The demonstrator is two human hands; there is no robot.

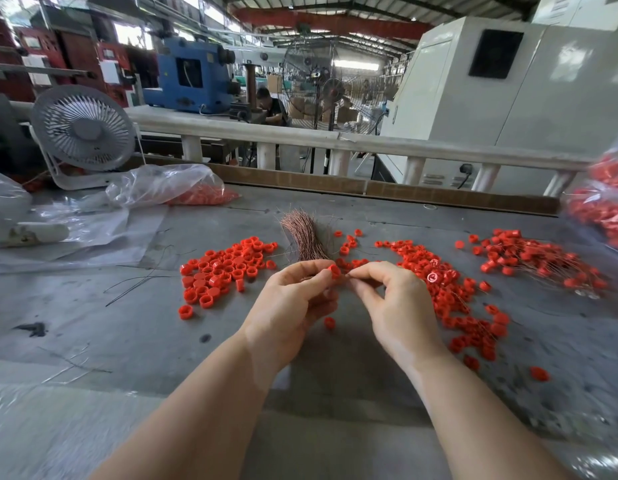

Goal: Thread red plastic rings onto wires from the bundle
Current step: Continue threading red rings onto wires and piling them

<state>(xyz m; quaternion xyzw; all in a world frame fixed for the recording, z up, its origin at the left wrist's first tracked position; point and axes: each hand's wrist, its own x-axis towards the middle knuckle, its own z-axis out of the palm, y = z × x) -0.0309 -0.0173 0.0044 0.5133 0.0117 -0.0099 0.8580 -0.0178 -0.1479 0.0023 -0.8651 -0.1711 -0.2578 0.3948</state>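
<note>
A bundle of thin copper wires (305, 235) lies on the grey table (127, 323), its near end running into my left hand (290, 303). That hand pinches one red plastic ring (334, 270) between thumb and forefinger. My right hand (394, 303) meets it from the right, thumb and forefinger pinched at the ring; the wire there is too thin to make out. Loose red rings lie in a pile on the left (224, 268) and a pile on the right (446, 289). Rings on wires lie heaped at the far right (536, 261).
A small white desk fan (84, 129) stands at the back left beside a clear plastic bag of red rings (182, 188). Another bag of rings (609, 209) sits at the right edge. Dark loose wires (137, 280) lie left of the piles. A cardboard strip (404, 192) borders the far edge.
</note>
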